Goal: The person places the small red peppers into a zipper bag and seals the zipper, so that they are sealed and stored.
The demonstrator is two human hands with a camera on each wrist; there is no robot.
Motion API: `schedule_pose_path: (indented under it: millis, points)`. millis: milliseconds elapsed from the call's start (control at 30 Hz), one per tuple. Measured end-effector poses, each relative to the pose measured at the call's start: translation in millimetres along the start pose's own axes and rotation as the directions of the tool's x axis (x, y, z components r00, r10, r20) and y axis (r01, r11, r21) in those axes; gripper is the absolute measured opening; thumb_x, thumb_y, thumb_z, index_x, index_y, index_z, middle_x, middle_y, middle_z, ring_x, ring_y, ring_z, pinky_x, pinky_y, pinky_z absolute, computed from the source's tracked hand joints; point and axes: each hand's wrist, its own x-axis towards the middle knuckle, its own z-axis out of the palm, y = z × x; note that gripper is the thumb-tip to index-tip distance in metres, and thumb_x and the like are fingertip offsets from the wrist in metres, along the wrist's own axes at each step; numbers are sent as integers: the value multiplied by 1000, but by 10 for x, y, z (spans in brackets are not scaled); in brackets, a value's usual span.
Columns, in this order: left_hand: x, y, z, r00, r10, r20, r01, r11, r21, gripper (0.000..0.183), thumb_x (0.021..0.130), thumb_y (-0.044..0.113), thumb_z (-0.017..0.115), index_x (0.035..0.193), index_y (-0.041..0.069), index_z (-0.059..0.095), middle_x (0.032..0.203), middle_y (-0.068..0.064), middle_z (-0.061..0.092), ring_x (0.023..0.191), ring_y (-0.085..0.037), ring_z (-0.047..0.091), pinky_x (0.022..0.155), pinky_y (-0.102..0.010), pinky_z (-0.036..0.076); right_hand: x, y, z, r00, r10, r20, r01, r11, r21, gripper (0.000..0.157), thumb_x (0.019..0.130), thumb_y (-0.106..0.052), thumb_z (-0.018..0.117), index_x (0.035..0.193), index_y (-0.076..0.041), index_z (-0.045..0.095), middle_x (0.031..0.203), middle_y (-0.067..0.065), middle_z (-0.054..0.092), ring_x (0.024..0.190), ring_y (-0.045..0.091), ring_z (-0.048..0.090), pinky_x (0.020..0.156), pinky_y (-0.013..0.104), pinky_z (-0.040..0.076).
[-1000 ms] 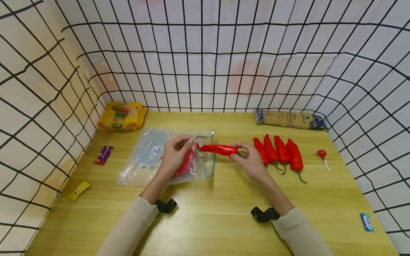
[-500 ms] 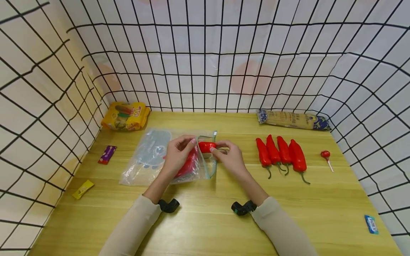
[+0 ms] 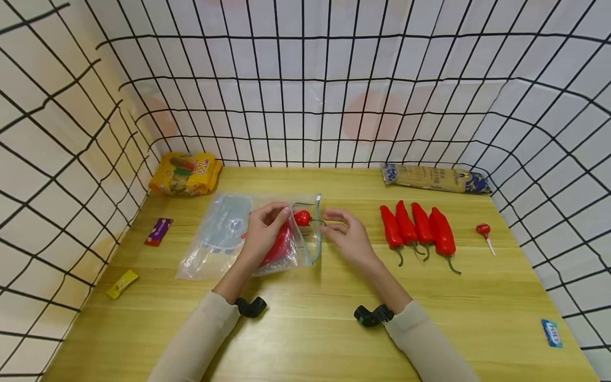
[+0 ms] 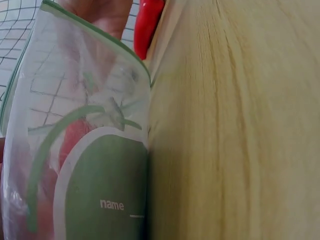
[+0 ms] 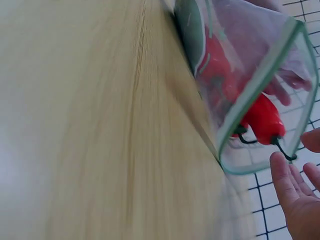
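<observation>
My left hand (image 3: 261, 231) pinches the upper side of a clear zip bag (image 3: 202, 257) near its mouth, which faces right and stands open. Inside the bag, red peppers show through the plastic. One red chili pepper (image 3: 302, 217) lies just within the mouth, its green stem pointing out to the right; the right wrist view shows this chili (image 5: 265, 120) with a second stem beside it. Close to that stem is my right hand (image 3: 350, 233), thumb and fingers apart, fingertips right at the stem's end. Much of the left hand is hidden behind plastic in the left wrist view.
Several red chili peppers (image 3: 441, 233) lie in a row to the right, with a lollipop (image 3: 483, 230) beyond them. At the back are a yellow snack packet (image 3: 186, 175) and a long noodle packet (image 3: 429, 178). Small wrapped sweets lie near both sides. Black wire mesh (image 3: 300, 79) surrounds the table.
My right hand carried a chili pepper leftward into the bag's mouth, then let go and drew back slightly right. The left hand kept its hold on the bag.
</observation>
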Motion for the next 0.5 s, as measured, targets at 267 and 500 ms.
schedule_pose_path:
  millis: [267, 500]
  points:
    - [-5, 8, -13, 1000, 13, -8, -13, 1000, 4, 23, 94, 19, 65, 110, 3, 70, 104, -14, 72, 86, -11, 63, 79, -19, 52, -85, -36, -79, 991, -104, 79, 100, 993, 59, 39, 94, -6, 62, 131, -5, 51, 133, 21, 56, 122, 37, 57, 93, 27, 52]
    - [-5, 30, 17, 999, 28, -17, -28, 999, -23, 22, 94, 16, 65, 109, 1, 70, 98, -9, 73, 82, -11, 61, 74, -18, 51, -20, -56, 82, 987, -110, 115, 99, 990, 99, 43, 94, 0, 59, 135, 4, 46, 134, 24, 54, 124, 34, 56, 92, 24, 52]
